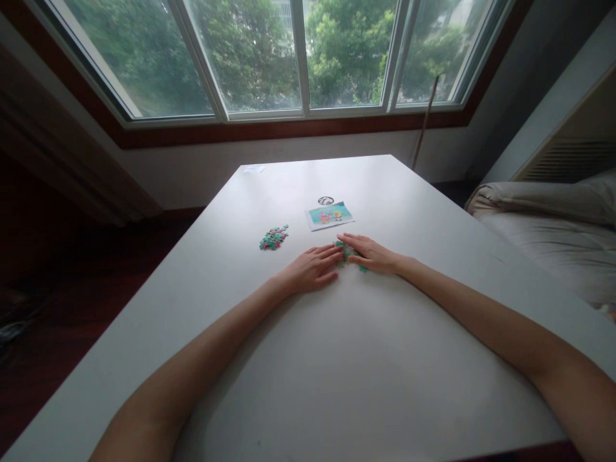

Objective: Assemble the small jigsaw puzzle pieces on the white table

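Flat on the white table (332, 359), my left hand (310, 268) lies with its fingers stretched toward a small patch of joined or bunched jigsaw puzzle pieces (347, 254). From the other side my right hand (370, 252) rests over the same green and yellowish pieces, fingers extended and thumb apart. Both hands cover part of them, so I cannot tell how the pieces fit together. Left of my hands sits a loose pile of green and pink puzzle pieces (274, 238). Just beyond my hands lies a picture card (330, 216) with pink and yellow cartoon figures on turquoise.
A round dark-and-white item (326, 201) lies behind the card. At the table's far left corner is a pale slip (253, 169). A sofa (543, 218) stands to the right, a stick (426, 122) leans by the window, and a curtain (72, 141) hangs left.
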A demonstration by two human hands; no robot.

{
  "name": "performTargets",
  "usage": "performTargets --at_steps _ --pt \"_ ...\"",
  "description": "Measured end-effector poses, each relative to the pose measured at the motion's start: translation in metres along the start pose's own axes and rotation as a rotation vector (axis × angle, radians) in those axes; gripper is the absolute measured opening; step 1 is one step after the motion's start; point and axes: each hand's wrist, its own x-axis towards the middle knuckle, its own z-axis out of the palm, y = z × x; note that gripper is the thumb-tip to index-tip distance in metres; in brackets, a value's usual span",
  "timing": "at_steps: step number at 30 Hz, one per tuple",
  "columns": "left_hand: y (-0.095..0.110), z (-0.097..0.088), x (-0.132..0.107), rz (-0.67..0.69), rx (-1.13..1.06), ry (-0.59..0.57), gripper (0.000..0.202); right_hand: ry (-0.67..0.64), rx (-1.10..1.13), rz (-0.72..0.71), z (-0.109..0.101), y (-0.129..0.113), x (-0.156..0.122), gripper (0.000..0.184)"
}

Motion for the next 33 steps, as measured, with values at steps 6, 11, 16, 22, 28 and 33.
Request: performTargets --at_steps 6,11,16,22,28,33 --pt "-0.001 0.001 0.001 0.003 -0.003 0.096 0.037 0.127 0.004 -0.004 0.003 0.011 0.002 0.042" --pt "-0.006 0.006 0.000 -0.096 0.012 0.322 0.028 0.199 -0.017 0.024 0.005 0.012 0.003 0.035" --pt "-0.012 0.010 0.001 -0.167 0.051 0.343 0.035 0.197 -0.009 -0.050 -0.002 0.001 0.000 0.035" --pt "-0.014 0.012 0.003 -0.164 0.059 0.272 0.029 0.134 -0.101 -0.093 -0.001 -0.004 0.000 0.031" --pt "-0.014 0.012 0.002 -0.229 0.077 0.311 0.030 0.202 -0.159 -0.079 -0.002 -0.004 -0.001 0.034" --pt "-0.013 0.011 0.002 -0.153 0.041 0.252 0.033 0.122 -0.164 -0.119 -0.002 -0.004 -0.002 0.032"
